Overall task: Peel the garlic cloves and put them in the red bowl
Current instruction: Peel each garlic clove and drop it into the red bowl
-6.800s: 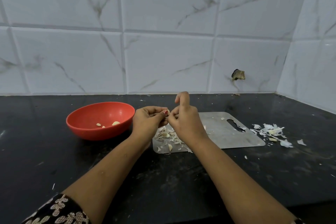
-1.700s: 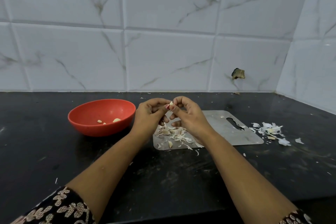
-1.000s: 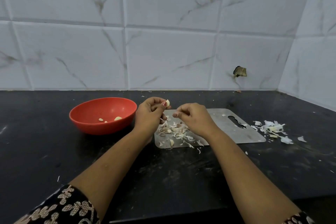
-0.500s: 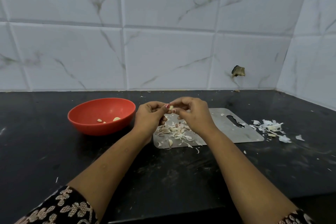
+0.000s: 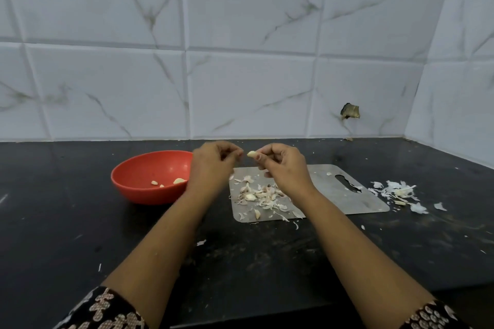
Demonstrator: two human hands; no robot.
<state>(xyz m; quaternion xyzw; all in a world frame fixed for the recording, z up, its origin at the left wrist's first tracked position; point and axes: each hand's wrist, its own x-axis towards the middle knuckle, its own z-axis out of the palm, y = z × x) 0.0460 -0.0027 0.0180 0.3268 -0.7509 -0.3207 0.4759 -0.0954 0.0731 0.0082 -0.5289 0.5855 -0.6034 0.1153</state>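
Pulled apart since prev frame. Pinching garlic clove (image 5: 251, 153) w/ R hand (image 5: 286, 168) above steel board (image 5: 334, 196). L hand (image 5: 212, 167) curled just beside; can't tell if holding anything. Red bowl (image 5: 149, 195) at left w/ peeled cloves (image 5: 179, 181).

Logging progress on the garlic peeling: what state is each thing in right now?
garlic clove: looks peeled, pinched by the right hand.
left hand: fingers curled beside the clove; whether it holds anything is unclear.
red bowl: upright, a few cloves inside.
cutting board: lying flat, strewn with peels.
counter: a second heap of peels right of the board.
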